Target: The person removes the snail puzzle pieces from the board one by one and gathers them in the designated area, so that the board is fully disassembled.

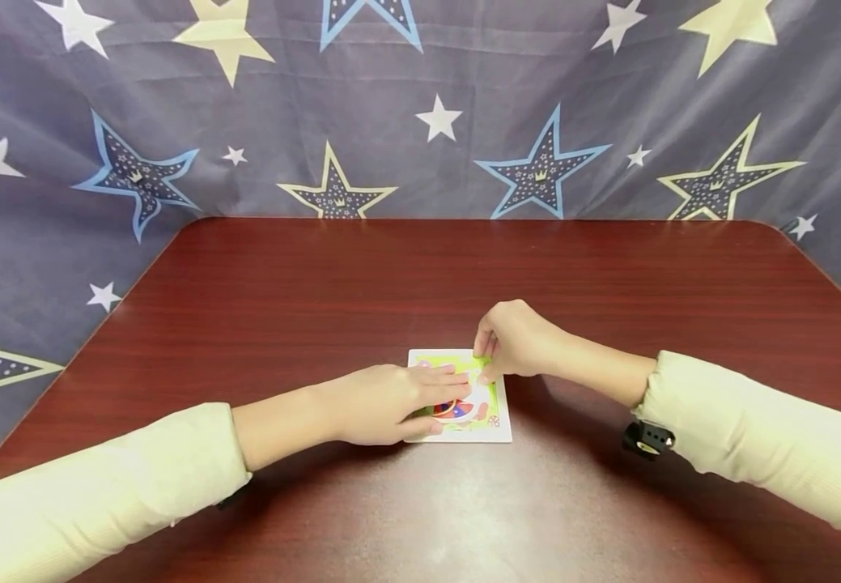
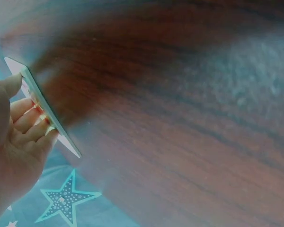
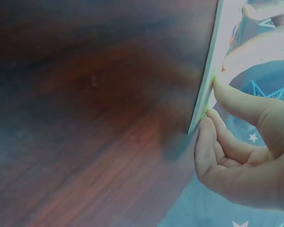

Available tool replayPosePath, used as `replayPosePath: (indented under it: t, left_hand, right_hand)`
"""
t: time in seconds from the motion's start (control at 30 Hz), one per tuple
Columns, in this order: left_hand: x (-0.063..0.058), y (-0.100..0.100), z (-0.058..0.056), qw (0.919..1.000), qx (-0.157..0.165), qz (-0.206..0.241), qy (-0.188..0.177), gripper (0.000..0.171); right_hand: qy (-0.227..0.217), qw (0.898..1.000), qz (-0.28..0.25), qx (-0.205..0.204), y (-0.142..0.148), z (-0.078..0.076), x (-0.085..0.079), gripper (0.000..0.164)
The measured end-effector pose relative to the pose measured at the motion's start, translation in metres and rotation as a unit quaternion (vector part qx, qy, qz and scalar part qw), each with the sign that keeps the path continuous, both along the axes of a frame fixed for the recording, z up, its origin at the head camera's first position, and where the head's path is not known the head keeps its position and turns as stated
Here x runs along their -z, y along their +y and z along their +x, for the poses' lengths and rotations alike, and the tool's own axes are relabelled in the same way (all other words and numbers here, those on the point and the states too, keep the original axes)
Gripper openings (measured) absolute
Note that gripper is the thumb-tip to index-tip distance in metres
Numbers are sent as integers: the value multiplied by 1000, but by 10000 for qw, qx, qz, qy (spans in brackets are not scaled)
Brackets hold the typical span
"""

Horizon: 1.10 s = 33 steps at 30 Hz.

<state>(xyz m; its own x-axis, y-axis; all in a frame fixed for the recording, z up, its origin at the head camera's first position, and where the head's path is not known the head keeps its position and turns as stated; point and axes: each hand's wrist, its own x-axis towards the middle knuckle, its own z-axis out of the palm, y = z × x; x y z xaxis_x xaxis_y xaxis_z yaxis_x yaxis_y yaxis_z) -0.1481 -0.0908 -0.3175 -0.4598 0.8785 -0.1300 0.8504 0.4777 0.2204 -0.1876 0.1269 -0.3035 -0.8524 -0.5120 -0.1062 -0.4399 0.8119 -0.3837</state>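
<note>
A small, flat picture board (image 1: 464, 436) with a white border and a bright cartoon print lies on the table. My left hand (image 1: 398, 401) rests palm down on its left part, fingers extended across the print and hiding much of it. At the far right corner, my right hand (image 1: 518, 340) has bent fingers, with thumb and fingertips touching the printed face. In the right wrist view, the thumb (image 3: 236, 101) and the bent fingers meet the board beside its edge (image 3: 199, 106). I cannot tell whether a small piece sits between those fingertips.
The dark red wooden table (image 1: 318, 283) stretches to a far edge against a grey-blue curtain (image 1: 391, 105) printed with stars. Both arms wear rolled cream sleeves (image 1: 755, 421). A black wrist device (image 1: 649, 440) shows under the right cuff.
</note>
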Motion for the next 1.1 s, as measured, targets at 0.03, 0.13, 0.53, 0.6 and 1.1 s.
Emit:
replayPosePath:
  t: [0.03, 0.13, 0.53, 0.6, 1.1]
  left_hand:
    - [0, 0, 0, 10000, -9, 8, -15, 53]
    - [2, -1, -1, 10000, -52, -20, -79, 53]
    - [2, -1, -1, 9998, 61, 79, 153, 52]
    - [2, -1, -1, 9998, 82, 48, 173, 52]
    - [1, 0, -1, 10000, 3, -70, 58, 53]
  right_hand:
    - [-38, 10000, 55, 11, 0, -1, -1, 23]
    - [-172, 9996, 194, 56, -1, -5, -1, 24]
    - [-263, 9990, 358, 28, -2, -7, -3, 24]
    - [-286, 9990, 352, 40, -2, -6, -2, 24]
    - [-560, 9978, -139, 325, 3, -3, 3, 26]
